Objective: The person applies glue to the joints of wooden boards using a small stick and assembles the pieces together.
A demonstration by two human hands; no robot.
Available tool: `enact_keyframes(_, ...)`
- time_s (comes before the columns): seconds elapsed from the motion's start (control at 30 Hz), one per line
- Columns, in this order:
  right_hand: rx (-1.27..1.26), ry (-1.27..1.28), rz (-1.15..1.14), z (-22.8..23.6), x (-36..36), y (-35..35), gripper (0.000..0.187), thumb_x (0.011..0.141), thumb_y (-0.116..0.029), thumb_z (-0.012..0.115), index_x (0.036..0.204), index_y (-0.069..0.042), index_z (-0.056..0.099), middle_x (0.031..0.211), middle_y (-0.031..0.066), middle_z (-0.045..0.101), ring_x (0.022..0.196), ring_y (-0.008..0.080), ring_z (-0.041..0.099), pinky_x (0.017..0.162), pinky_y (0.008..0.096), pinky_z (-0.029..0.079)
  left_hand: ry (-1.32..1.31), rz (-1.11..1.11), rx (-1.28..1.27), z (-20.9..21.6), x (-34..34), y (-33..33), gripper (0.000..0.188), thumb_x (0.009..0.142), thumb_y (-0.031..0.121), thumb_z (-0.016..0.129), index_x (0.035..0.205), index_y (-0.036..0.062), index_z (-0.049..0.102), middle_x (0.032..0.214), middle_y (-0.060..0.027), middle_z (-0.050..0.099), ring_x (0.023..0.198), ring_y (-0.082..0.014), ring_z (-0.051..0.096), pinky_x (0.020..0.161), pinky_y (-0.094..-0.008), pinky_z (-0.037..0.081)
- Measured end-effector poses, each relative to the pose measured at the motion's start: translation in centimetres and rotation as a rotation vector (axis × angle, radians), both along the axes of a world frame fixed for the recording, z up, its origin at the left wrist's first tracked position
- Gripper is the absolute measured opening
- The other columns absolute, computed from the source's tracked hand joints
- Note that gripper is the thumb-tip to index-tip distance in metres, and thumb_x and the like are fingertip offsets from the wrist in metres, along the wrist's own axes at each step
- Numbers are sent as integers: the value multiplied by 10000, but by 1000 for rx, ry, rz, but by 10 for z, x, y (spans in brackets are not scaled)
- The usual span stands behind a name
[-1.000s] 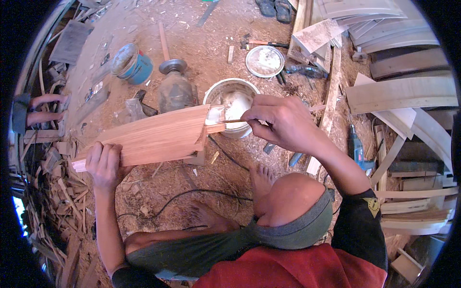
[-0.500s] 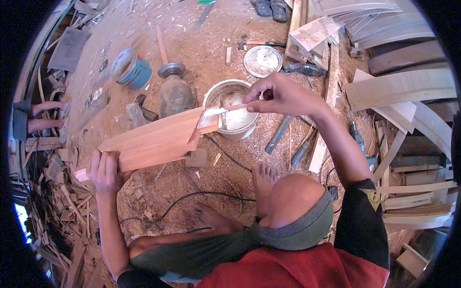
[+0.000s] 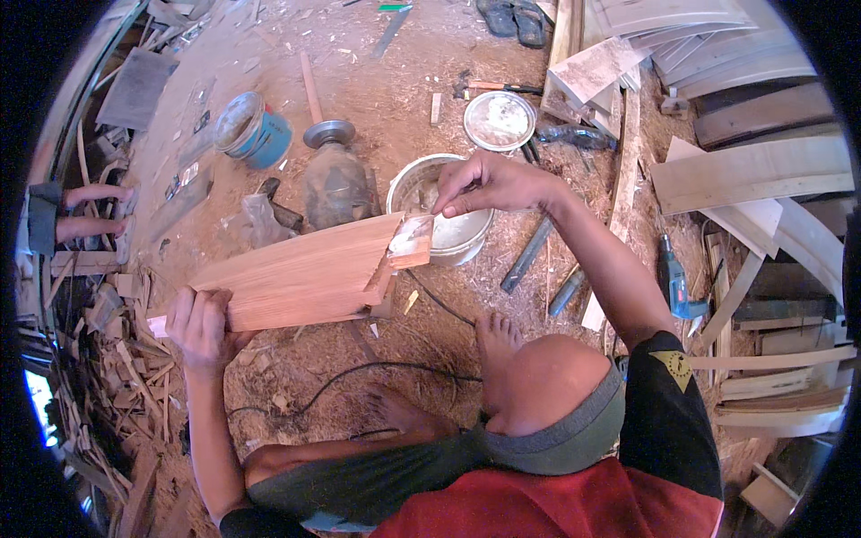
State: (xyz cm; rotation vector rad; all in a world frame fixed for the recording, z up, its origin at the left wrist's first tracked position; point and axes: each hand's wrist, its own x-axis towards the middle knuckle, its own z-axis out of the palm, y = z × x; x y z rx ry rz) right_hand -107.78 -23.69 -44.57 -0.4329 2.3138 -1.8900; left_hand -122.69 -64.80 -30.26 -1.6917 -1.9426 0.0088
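My left hand (image 3: pixel 199 327) is closed round the left end of a reddish-brown wooden board (image 3: pixel 296 273), holding it up at a slight tilt. White paste (image 3: pixel 411 231) coats the cut tenon at the board's right end. Right at that end, the fingers of my right hand (image 3: pixel 493 184) pinch a thin wooden stick, mostly hidden now. Behind the right hand stands a white bucket (image 3: pixel 462 251) with whitish paste smeared inside.
A blue bucket (image 3: pixel 269 142) and a dusty motor-like machine (image 3: pixel 339 184) stand beyond the board. Farther right lie a round lid (image 3: pixel 500 121), a hammer (image 3: pixel 502 87), a chisel-like tool (image 3: pixel 567 290) and a drill (image 3: pixel 673 282). Curved boards (image 3: pixel 762 175) stack at right. A black cable (image 3: pixel 359 368) crosses the shavings.
My right hand has moved left and slightly down from over the bucket, bringing the stick to the board's end. The board has shifted slightly right and down in my left hand.
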Motion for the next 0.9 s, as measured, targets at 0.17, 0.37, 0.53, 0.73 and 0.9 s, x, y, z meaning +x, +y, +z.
enact_keyframes(0.17, 57, 46, 37, -11, -8, -2, 215, 887, -181, 738, 1041, -31, 744, 942, 75, 727, 872, 128, 650, 797, 291, 512, 31, -11, -64, 1, 1, -4, 605, 893, 611, 529, 885, 13, 615, 786, -117, 626, 663, -287, 549, 589, -404, 421)
enact_keyframes(0.37, 49, -7, 43, -33, -13, 7, 198, 884, -178, 735, 1034, -49, 752, 932, 70, 718, 889, 147, 644, 814, 301, 504, 54, -69, -60, 4, 3, -2, 591, 901, 590, 533, 901, 6, 621, 788, -129, 649, 638, -287, 559, 566, -398, 423)
enact_keyframes(0.53, -12, -48, 7, -42, -13, 17, 200, 884, -187, 731, 1046, -72, 758, 948, 75, 708, 898, 171, 636, 836, 311, 494, 37, -77, -18, 10, 7, -1, 531, 858, 535, 635, 917, 8, 614, 794, -132, 651, 650, -293, 573, 578, -394, 434)
enact_keyframes(0.73, 189, -21, -118, -32, -3, 38, 227, 871, -194, 737, 1024, -27, 744, 953, 107, 738, 892, 166, 692, 812, 328, 543, 45, -45, 28, 17, 3, -11, 493, 819, 480, 714, 927, 12, 604, 788, -133, 645, 656, -311, 587, 549, -395, 437)
enact_keyframes(0.9, 982, 61, -466, -16, 8, 22, 137, 847, -101, 633, 916, -56, 742, 927, 160, 687, 900, 288, 667, 754, 427, 541, 10, 19, 133, 20, -13, -23, 518, 783, 498, 773, 872, 21, 593, 746, -121, 614, 617, -299, 562, 521, -397, 431)
